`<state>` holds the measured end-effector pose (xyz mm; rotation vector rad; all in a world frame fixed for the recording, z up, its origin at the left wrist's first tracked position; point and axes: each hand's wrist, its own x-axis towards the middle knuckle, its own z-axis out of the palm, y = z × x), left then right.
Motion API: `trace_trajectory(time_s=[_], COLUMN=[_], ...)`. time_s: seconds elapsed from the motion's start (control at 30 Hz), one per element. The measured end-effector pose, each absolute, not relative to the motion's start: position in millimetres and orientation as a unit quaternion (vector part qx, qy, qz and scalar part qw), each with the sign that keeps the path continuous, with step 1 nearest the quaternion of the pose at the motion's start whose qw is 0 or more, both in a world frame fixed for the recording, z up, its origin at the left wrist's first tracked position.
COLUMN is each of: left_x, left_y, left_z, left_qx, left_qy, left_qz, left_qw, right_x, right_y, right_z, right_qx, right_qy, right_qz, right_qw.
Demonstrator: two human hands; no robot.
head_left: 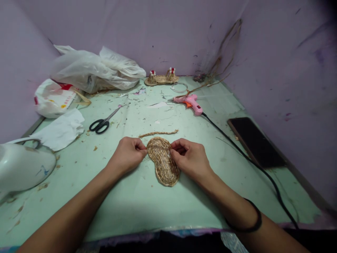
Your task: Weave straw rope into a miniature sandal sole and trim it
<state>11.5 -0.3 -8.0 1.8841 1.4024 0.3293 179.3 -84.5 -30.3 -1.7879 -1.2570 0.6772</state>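
A woven straw sole (164, 161), coiled from braided cord and shaped like a small footprint, lies between my hands at the middle of the table. My left hand (131, 151) pinches its upper left edge, thumb against fingers. On the opposite side, my right hand (191, 158) grips the upper right edge with thumb and curled fingers. Just beyond the sole rests a short piece of braided cord (158, 133). Against the back wall sits a finished-looking straw piece (162, 80) with red and white bead clusters.
A pink glue gun (193, 103) lies beyond my right hand, its black cable (242, 154) running to the front right past a phone (256, 142). Black-handled scissors (102, 123), a white plastic bag (97, 68), crumpled paper (60, 130) and a white jug-like object (23, 167) occupy the left.
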Motion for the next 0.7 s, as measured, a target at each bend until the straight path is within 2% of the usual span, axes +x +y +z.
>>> trace_trajectory(time_s=[0.17,0.7], left_x=[11.2,10.0], left_y=[-0.3,-0.8], left_z=[-8.6,-9.2], left_qx=[0.746,0.757], left_qy=[0.546,0.538], left_qz=[0.117,0.11], left_qw=[0.363,0.356], right_x=[180.7,180.8], right_y=[-85.8,-86.5], right_z=[-30.8,-31.3], right_qx=[-0.686,-0.719], right_qy=[-0.469,-0.486], right_qz=[0.345,0.299], right_qw=[0.435,0.396])
